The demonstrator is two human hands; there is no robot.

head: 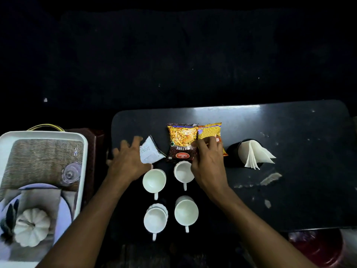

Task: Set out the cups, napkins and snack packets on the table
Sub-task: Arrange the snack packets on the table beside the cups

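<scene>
Several white cups stand in two rows on the dark table: one far left, one far right, one near left, one near right. Behind them lie a brown-and-yellow mixture packet and an orange-yellow packet. My right hand lies over the seam between both packets, fingers curled on their edges. A silvery white packet lies tilted to the left, touched by the spread fingers of my left hand. White napkins fan out of a black holder.
A white tray with a printed picture of a pumpkin and plate sits at the left, beside the table. A red object lies below the table's near right edge. The surroundings beyond the table are dark.
</scene>
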